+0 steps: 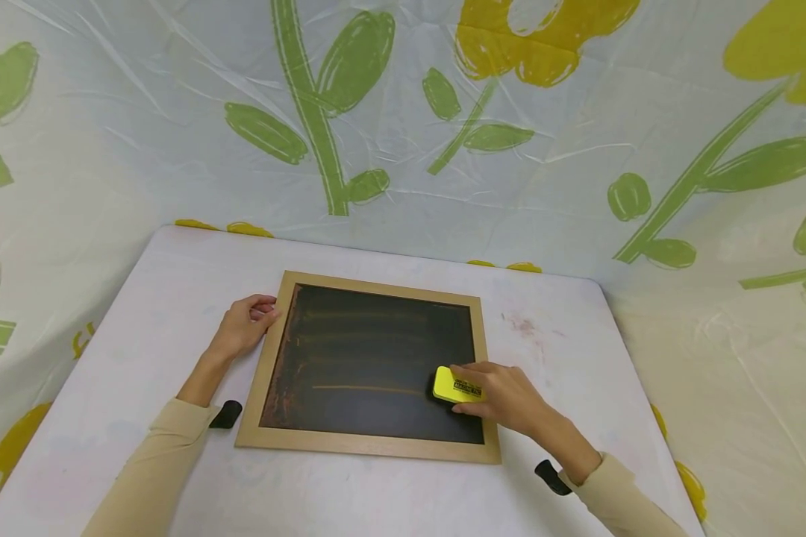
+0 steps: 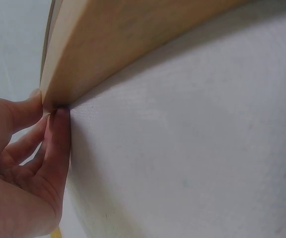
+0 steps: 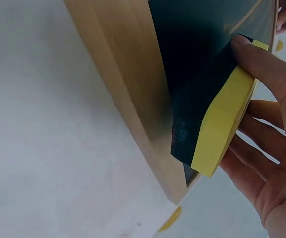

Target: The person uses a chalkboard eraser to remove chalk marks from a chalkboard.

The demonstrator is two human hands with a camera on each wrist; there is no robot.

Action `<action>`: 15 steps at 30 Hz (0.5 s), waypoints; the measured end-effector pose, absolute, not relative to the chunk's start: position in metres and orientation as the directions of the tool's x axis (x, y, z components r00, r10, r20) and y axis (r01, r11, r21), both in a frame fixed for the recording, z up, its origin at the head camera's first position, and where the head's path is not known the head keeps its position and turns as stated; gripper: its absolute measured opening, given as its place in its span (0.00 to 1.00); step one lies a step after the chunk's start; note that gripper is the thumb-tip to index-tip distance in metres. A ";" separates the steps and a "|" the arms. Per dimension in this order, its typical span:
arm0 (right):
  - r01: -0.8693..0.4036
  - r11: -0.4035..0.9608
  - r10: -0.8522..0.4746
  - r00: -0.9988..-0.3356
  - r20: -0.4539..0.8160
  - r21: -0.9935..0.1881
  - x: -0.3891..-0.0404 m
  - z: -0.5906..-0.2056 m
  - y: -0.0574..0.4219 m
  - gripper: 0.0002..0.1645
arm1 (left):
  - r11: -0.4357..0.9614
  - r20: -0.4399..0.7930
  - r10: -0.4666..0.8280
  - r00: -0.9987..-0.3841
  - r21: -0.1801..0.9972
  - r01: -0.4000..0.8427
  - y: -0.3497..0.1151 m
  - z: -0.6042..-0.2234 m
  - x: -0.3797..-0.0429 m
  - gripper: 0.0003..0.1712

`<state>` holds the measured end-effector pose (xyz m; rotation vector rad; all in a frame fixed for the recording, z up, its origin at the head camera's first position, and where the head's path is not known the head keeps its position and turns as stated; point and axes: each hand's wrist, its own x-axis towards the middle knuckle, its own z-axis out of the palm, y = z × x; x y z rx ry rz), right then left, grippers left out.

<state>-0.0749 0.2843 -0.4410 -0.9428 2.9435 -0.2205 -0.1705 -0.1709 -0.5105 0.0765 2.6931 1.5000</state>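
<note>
A small chalkboard [image 1: 383, 350] in a light wooden frame [image 1: 369, 445] lies on the table. One orange-brown chalk line [image 1: 366, 387] crosses its lower half, with fainter smears above and reddish dust along its left side. My left hand [image 1: 242, 326] pinches the frame's left edge, thumb against the wood and fingertips tucked at its underside, as the left wrist view shows. Near the board's right side, my right hand [image 1: 504, 395] grips a yellow eraser [image 3: 222, 124] between thumb and fingers. The eraser's black felt [image 3: 195, 119] faces the board; whether it touches cannot be told.
The white table [image 1: 295, 500] carries reddish dust marks [image 1: 527, 326] right of the board. A flower-print sheet [image 1: 403, 179] hangs behind and at both sides. Black pieces [image 1: 226, 415] sit by the two sleeves.
</note>
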 end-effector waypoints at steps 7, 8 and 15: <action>-0.571 0.808 -0.577 -0.817 0.000 -0.142 -0.064 -0.443 0.290 0.38 | 0.525 -0.028 0.074 -0.997 0.851 0.015 -0.171 -0.511 -0.171 0.22; -0.572 0.809 -0.578 -0.816 -0.002 -0.137 -0.063 -0.443 0.291 0.38 | 0.526 -0.028 0.073 -0.997 0.851 0.015 -0.171 -0.511 -0.171 0.22; -0.585 0.805 -0.589 -0.808 -0.009 -0.097 -0.055 -0.445 0.293 0.38 | 0.530 -0.033 0.069 -0.997 0.848 0.008 -0.170 -0.511 -0.171 0.23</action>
